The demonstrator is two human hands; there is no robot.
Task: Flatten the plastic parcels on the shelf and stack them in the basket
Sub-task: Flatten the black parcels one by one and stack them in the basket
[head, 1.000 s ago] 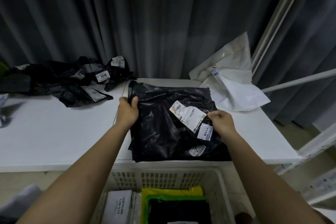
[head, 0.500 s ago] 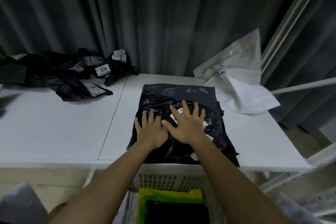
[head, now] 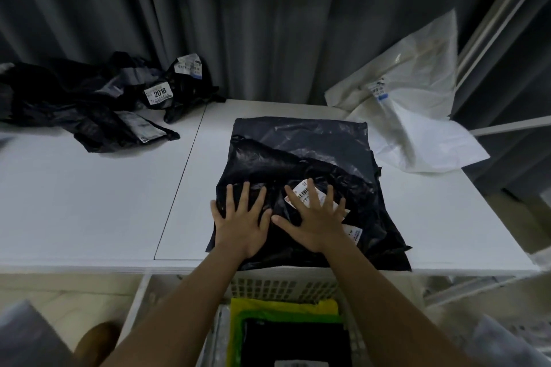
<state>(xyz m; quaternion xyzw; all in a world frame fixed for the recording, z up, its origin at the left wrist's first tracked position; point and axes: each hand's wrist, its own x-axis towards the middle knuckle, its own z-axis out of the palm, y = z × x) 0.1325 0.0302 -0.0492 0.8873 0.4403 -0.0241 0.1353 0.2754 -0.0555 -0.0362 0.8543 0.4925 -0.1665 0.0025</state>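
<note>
A black plastic parcel [head: 301, 158] with white labels lies flat on the white shelf [head: 89, 202], near its front edge. My left hand [head: 243, 222] presses on its near left part with fingers spread straight. Beside it, my right hand [head: 316, 222] presses flat over a white label, fingers spread too. Below the shelf's front edge stands a white slatted basket [head: 283, 287], holding a stack of flat parcels: yellow, green and a black one on top [head: 295, 343].
A heap of crumpled black parcels [head: 98, 110] with labels lies at the shelf's back left. White plastic parcels [head: 417, 116] lean at the back right by a white rack post [head: 495, 18]. Grey curtain hangs behind. A shoe [head: 95, 343] shows on the floor.
Both hands let go of the parcel's side edges and came to its middle, now pressing flat with spread fingers. The parcel lies flatter.
</note>
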